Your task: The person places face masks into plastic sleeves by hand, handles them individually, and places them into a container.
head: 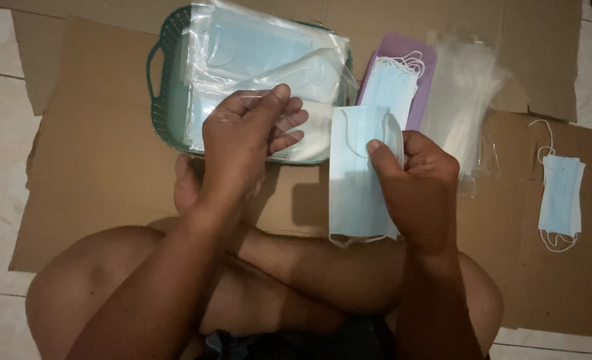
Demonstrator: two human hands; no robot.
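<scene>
My right hand [417, 180] grips a light blue face mask [356, 180] with white ear loops, holding it upright above my crossed legs. My left hand [246, 137] pinches a clear plastic sleeve [289, 123] between thumb and fingers, just left of the mask. Both hands hover in front of a dark green basket [163, 100] filled with bagged masks.
A purple tray [423, 73] holds a stack of loose blue masks [393, 87]. Beside it lies a pile of clear plastic sleeves [463, 100]. Two more masks [561, 197] lie at the right on the brown cardboard sheet [96, 187] covering the tiled floor.
</scene>
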